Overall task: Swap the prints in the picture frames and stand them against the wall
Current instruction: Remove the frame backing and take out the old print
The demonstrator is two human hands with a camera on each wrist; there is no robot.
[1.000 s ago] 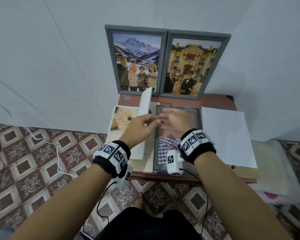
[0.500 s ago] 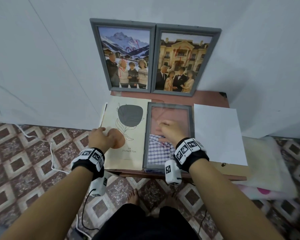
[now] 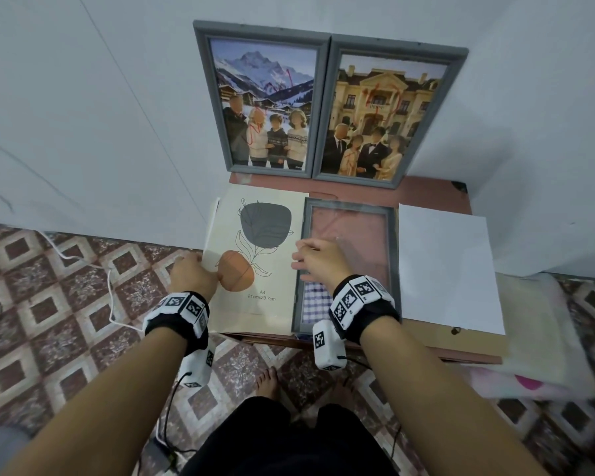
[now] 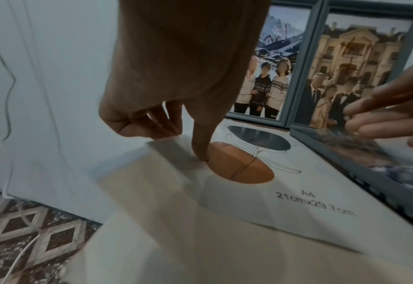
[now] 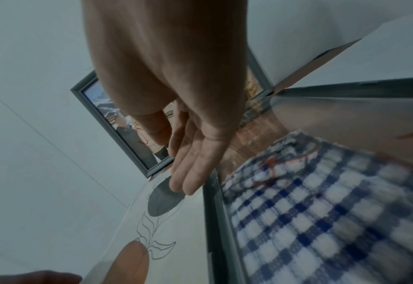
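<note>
left hand point(image 3: 192, 276): I'm pinching the left edge of the botanical print point(image 3: 255, 259), lying flat on the table point(image 3: 426, 192) | right hand point(image 3: 322, 261): fingers loose, hovering over the grey frame point(image 3: 394, 255) just beside it | two framed photos point(image 3: 327, 108) leaning on the wall

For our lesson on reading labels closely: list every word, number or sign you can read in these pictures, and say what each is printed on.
"A4": on the cream botanical sheet, under the orange shape.
"21cmx29.7cm": on the same sheet, one line below.
Small white lettering at the bottom right corner of the mountain print: too small to read.
Square coded markers on the wristbands: patterns, not words.
</note>
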